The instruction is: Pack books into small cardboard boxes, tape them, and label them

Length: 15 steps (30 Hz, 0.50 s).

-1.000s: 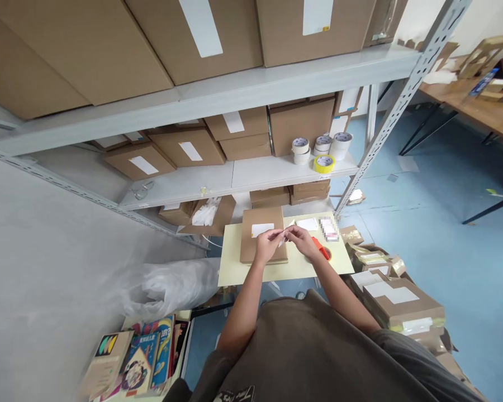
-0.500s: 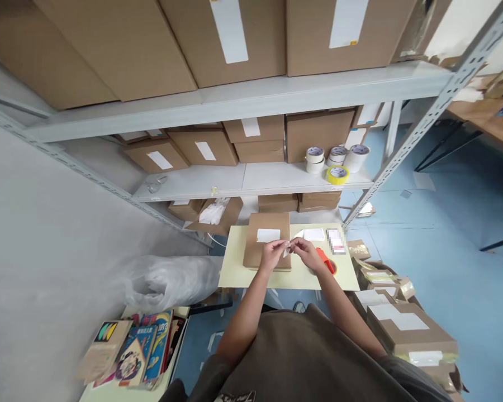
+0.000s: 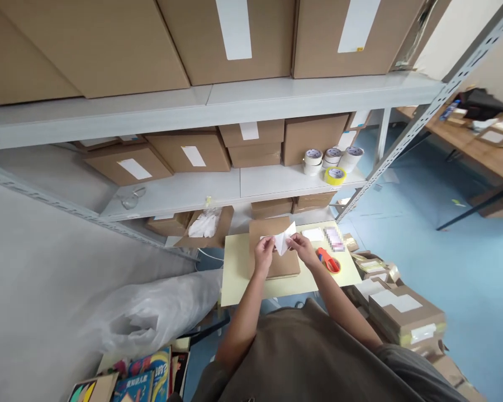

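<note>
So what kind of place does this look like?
Likely a packing or storage room: cardboard boxes line metal shelving, tape rolls sit on one shelf, and a red tape dispenser lies on the small table.

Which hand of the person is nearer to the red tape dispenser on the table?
The right hand: it is just to the left of the red tape dispenser. The left hand is farther left, over the cardboard box.
</note>
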### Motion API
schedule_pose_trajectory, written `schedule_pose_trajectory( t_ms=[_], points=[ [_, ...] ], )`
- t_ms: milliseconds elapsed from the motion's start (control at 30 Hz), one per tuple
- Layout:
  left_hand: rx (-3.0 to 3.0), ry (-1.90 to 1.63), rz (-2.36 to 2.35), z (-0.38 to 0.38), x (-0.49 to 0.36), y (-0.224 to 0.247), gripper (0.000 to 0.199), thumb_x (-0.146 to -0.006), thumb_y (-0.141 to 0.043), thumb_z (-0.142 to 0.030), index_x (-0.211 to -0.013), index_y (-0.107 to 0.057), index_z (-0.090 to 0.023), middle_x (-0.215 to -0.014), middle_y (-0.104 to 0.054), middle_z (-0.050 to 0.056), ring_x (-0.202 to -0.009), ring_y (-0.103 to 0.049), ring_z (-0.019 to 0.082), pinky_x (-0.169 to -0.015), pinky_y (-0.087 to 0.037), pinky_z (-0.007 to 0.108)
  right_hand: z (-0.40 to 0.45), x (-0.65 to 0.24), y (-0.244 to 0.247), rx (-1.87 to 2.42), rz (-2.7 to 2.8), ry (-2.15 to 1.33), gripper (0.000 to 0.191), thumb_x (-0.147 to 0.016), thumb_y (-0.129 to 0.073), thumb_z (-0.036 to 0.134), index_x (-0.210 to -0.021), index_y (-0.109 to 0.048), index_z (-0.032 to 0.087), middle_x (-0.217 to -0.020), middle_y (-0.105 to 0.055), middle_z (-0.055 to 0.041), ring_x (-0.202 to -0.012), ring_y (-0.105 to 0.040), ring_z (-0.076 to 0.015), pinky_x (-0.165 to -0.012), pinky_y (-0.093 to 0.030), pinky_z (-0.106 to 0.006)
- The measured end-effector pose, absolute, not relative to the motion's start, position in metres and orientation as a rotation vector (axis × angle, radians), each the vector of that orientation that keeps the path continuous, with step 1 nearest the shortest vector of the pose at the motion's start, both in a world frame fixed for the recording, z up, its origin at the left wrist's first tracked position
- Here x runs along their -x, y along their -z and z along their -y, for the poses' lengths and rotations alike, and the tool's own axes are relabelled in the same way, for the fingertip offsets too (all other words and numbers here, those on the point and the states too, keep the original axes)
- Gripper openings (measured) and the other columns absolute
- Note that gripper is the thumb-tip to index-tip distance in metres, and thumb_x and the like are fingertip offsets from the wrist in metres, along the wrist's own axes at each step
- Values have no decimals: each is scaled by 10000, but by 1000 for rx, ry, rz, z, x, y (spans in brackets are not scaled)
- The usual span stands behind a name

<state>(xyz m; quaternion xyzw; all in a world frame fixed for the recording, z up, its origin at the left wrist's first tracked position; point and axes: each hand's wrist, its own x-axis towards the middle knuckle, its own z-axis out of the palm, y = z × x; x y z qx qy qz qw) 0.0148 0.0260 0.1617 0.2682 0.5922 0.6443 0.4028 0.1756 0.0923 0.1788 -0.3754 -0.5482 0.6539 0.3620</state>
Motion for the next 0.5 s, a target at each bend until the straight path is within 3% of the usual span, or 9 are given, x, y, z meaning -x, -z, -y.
schedule_pose_trajectory(
  t_ms=[100,267,367,500],
  points=[
    [-485,-1773,-1568,-29,38,-149,482,-720,-818,-619,-848,-735,-162,-733,-700,25,-620,-598,127,-595,-476,246,-91,-175,-175,1027,1299,-1600,457,-794,-790,651,-746,-581,248,-739,-641,8,-739,-602,-186,-758,-535,-347],
    [-201,-1940,-1701,-20,121,-131,468,-726,-770,-600,-910,-715,-173,-821,-731,33,-708,-653,156,-652,-503,267,-87,-147,-157,1153,1090,-1510,460,-735,-831,604,-718,-540,249,-703,-615,19,-702,-589,-180,-749,-547,-356],
    [-302,-1971,-1801,3,149,-129,466,-797,-726,-613,-961,-730,-177,-888,-759,68,-796,-689,183,-712,-527,284,-89,-100,-142,1181,1014,-1573,448,-601,-916,511,-777,-604,242,-695,-638,25,-693,-609,-180,-745,-559,-366],
    [-394,-1964,-1826,47,180,-128,512,-835,-710,-660,-1040,-740,-191,-980,-781,103,-904,-719,219,-785,-560,308,-95,-4,-122,1189,1115,-1768,455,-553,-936,455,-870,-712,218,-760,-713,-4,-718,-647,-178,-744,-565,-356]
  ],
)
